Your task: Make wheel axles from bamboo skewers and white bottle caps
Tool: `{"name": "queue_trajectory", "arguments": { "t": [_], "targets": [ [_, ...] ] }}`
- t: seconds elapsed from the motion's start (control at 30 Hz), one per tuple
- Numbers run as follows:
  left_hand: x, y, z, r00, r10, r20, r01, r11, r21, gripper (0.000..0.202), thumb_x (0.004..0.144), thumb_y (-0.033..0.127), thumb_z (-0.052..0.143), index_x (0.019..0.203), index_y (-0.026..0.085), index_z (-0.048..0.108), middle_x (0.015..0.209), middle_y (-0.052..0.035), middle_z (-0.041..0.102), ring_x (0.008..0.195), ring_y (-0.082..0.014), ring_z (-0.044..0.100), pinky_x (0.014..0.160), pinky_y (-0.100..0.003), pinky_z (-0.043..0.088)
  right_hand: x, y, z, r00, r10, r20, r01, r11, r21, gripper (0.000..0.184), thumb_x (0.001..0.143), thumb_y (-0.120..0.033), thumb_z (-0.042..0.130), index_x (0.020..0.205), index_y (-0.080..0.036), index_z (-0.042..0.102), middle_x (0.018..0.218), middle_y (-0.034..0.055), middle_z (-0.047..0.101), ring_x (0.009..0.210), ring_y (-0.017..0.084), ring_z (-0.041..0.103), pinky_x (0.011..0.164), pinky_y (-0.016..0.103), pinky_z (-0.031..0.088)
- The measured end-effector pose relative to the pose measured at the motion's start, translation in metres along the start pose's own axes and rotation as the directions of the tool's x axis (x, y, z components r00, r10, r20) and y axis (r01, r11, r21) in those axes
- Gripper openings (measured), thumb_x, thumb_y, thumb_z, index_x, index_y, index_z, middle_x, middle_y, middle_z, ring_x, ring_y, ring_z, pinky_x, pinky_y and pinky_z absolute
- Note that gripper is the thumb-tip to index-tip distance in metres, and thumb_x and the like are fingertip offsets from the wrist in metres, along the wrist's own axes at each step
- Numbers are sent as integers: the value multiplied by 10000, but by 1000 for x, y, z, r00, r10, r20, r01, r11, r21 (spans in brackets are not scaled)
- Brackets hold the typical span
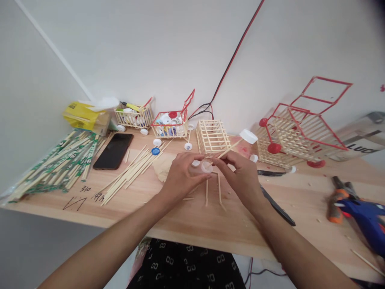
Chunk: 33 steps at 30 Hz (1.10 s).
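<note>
Over the middle of the desk, my left hand [178, 173] pinches a translucent white bottle cap [207, 167] between thumb and fingers. My right hand [242, 176] grips a thin wooden stick [230, 149] that has a larger white cap [248, 136] on its far end. The stick's near end meets the cap in my left hand; whether it is fixed there I cannot tell. Just beyond my hands stands a basket of wooden sticks [213, 136]. A bent stick frame [219, 188] lies below my fingers, and another small white cap [195, 163] shows behind my left thumb.
Loose sticks [129, 172], a phone [113, 151] and bagged chopsticks [57, 162] lie left. Two small stick carts [134, 116] filled with caps stand at the wall. Right are a larger red-trimmed cart [303, 130], a knife [278, 206], pliers [335, 202] and a blue glue gun [365, 216].
</note>
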<state>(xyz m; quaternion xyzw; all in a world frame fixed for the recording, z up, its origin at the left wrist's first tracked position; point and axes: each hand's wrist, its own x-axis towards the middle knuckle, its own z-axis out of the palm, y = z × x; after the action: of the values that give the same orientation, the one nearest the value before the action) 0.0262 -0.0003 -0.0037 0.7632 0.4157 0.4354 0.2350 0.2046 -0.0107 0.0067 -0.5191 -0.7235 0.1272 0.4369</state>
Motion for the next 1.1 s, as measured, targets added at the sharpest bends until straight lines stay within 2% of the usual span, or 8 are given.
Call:
{"name": "queue_trajectory", "arguments": {
  "t": [0.23,0.57,0.83,1.1],
  "targets": [
    [-1,-4,3,1000,-10,17,10,1000,16,324,675,282,789,957,200,651,988,-53,685,1006,-229,577,902,-406,449,-2,-4,1,1000,-23,7,23,1000,-1,180,871,-335,568,753,-212,625,753,13,675,695,148,593,661,291,439],
    [0,-4,3,999,35,9,-35,999,15,243,679,301,788,862,200,663,905,-33,704,943,-219,595,870,-394,453,-2,-6,1,1000,-23,9,23,1000,-22,158,868,-296,583,744,-203,615,753,11,668,692,144,586,661,282,430],
    [0,-8,3,999,50,-21,-50,999,-5,262,676,349,789,890,216,715,916,-50,711,943,-224,596,867,-403,468,-2,-7,1,999,-31,-4,31,999,-9,150,866,-296,578,756,-208,628,772,18,689,703,153,602,672,292,448],
    [-1,-7,2,1000,27,2,-27,999,47,294,715,363,756,970,220,720,937,-54,713,974,-234,575,888,-413,453,-3,-4,1,1000,24,-3,-24,1000,-3,184,865,-354,586,780,-208,658,763,12,717,711,158,655,662,278,458]
  ]
}}
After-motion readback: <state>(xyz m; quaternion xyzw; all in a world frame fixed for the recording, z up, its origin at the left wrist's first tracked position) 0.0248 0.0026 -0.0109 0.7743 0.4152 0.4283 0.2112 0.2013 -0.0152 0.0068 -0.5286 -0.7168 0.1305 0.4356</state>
